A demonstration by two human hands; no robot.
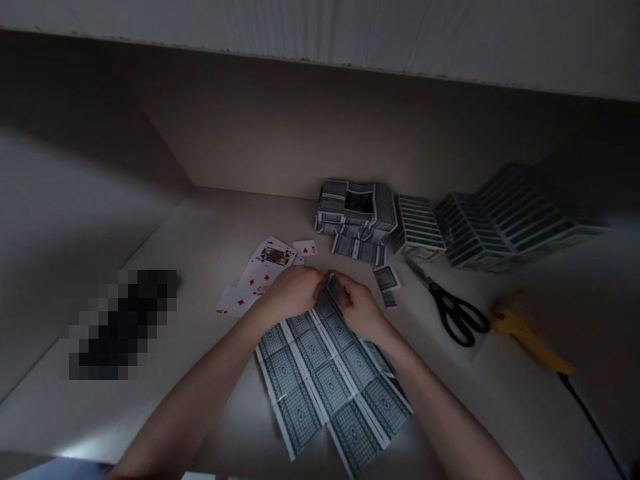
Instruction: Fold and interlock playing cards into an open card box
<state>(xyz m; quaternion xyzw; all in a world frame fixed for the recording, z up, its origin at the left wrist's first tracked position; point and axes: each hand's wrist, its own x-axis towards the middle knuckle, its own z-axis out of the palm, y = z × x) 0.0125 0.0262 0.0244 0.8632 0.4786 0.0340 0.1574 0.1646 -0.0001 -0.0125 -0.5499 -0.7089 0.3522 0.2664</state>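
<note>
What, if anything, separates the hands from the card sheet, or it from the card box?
Nothing visible parts the left hand and right hand from the card sheet; a short card strip lies before the card box.

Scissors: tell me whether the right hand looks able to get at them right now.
Probably yes: the scissors lie uncovered to the right of the right hand, and nothing seems to block the way, though that hand is busy at the card sheet.

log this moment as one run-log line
left hand: pinching far end of blue-grey patterned playing-card sheet | right hand: pinching same end | beyond: grey boxy card structure | right side: black-handled metal scissors, yellow corded tool
</note>
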